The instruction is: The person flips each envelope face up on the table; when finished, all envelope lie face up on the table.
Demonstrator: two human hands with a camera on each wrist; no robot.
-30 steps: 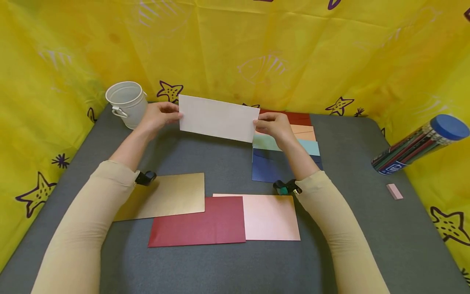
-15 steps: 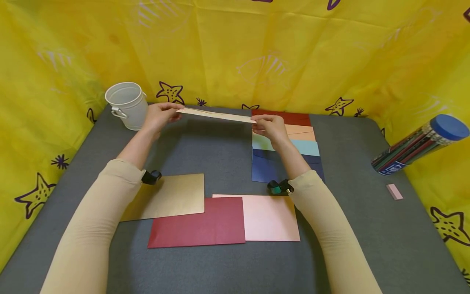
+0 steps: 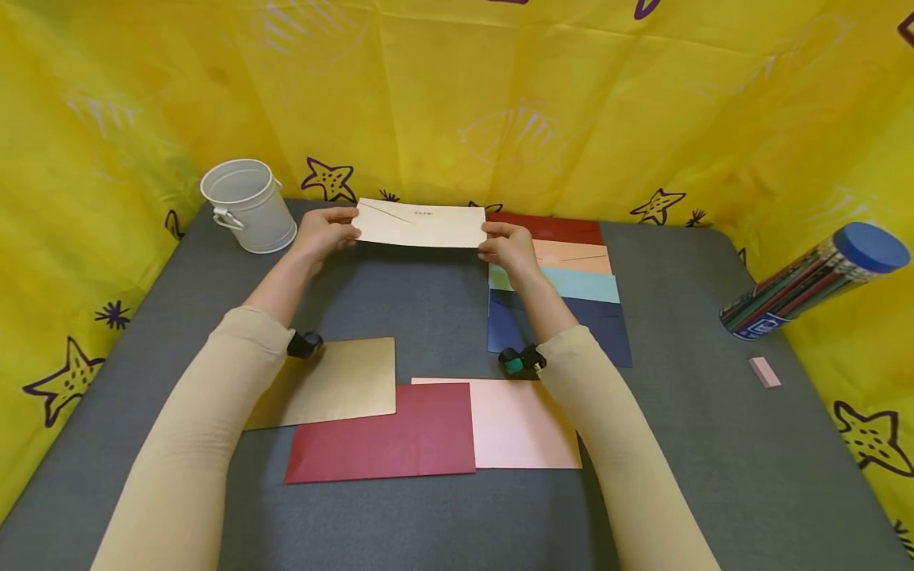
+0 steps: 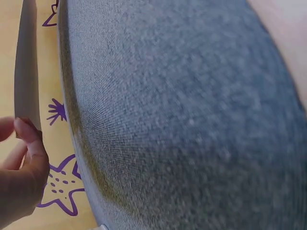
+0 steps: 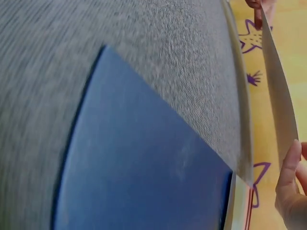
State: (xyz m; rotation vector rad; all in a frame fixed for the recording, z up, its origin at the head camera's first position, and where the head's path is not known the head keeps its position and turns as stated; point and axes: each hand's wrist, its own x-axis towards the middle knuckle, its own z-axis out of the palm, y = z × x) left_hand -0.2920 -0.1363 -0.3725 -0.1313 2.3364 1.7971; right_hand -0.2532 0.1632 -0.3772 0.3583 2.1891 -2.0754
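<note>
A cream envelope with a slanted flap line and small print is held up above the back of the table in the head view. My left hand pinches its left end between thumb and fingers, and my right hand pinches the right end. Both wrist views show the envelope nearly edge-on, its far part reaching away from each hand. Under the right forearm lies a stack of overlapping envelopes, with a navy envelope nearest, then light blue, peach and dark red.
Nearer me, a gold envelope overlaps a crimson envelope, which overlaps a pink envelope. A white bucket stands back left. On the right are a tube of pencils with a blue lid and a pink eraser.
The envelope has turned over in both hands: first a blank side faced me, then its edge, now the side with flap line and print. The hands have come slightly closer together.
</note>
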